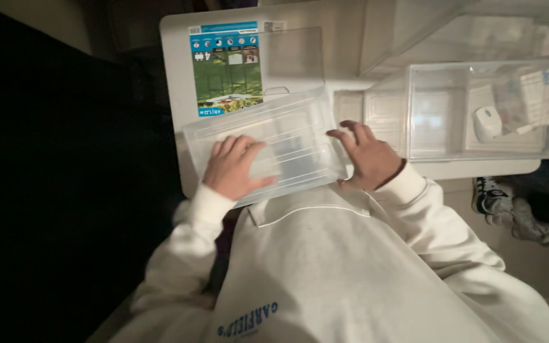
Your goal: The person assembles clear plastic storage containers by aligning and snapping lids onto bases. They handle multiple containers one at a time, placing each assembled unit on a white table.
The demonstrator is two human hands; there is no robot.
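The clear plastic lid (287,136) lies flat and slightly skewed on the white bench (179,76), close to the near edge and right in front of the person. The left hand (232,166) rests palm down on top of the lid's left half, its fingers (239,147) spread a little and laid flat on the plastic, not curled around anything. The right hand (366,155) sits at the lid's right end, fingers (349,132) apart and bent, the fingertips touching the lid's right edge; whether the thumb grips underneath cannot be told. Both wrists come out of cream sweatshirt sleeves (414,190).

Just beyond the lid, partly tucked under its far edge, lies a printed sheet (227,70) in blue and green, with a clear flat panel (293,57) beside it. To the right of the right hand, on the same bench, stands a clear plastic storage box (440,111), open at the top. Inside it, toward its right side, lie a small white rounded object (487,122) and some papers (532,95), seen blurred through the walls. A second clear container (414,28) stands behind it, tilted. On the floor to the right, below the bench edge, a sneaker (492,195) shows. The left of the view is dark.
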